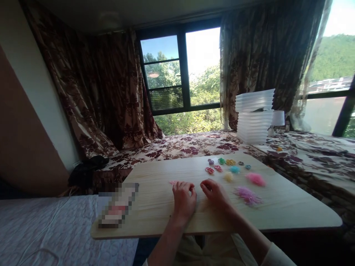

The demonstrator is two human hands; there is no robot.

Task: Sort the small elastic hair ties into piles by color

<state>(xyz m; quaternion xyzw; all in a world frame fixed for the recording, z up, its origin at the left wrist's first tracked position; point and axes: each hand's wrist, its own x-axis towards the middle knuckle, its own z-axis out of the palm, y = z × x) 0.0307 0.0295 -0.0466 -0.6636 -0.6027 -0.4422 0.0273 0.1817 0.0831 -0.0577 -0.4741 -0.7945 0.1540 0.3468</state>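
My left hand (184,198) rests on the pale wooden table with its fingers curled down and closed. Just beyond its fingertips lies a small pink bit (173,182), partly covered by the hand. My right hand (215,193) is beside it, a narrow gap apart, with thumb and fingers bent together; whatever either hand may hold is hidden or too small to make out. To the right of my right hand lie a purple pile of thin strands (249,195), a pink pile (256,179), a cream clump (228,176) and a light blue clump (234,169).
Small coloured ring bundles, among them red (209,170), green (221,161) and yellow (230,162), lie at the table's (288,207) far side. A blurred-out item (118,207) is at its left end. Behind stand a white ribbed stack (255,122) and a lamp (277,118).
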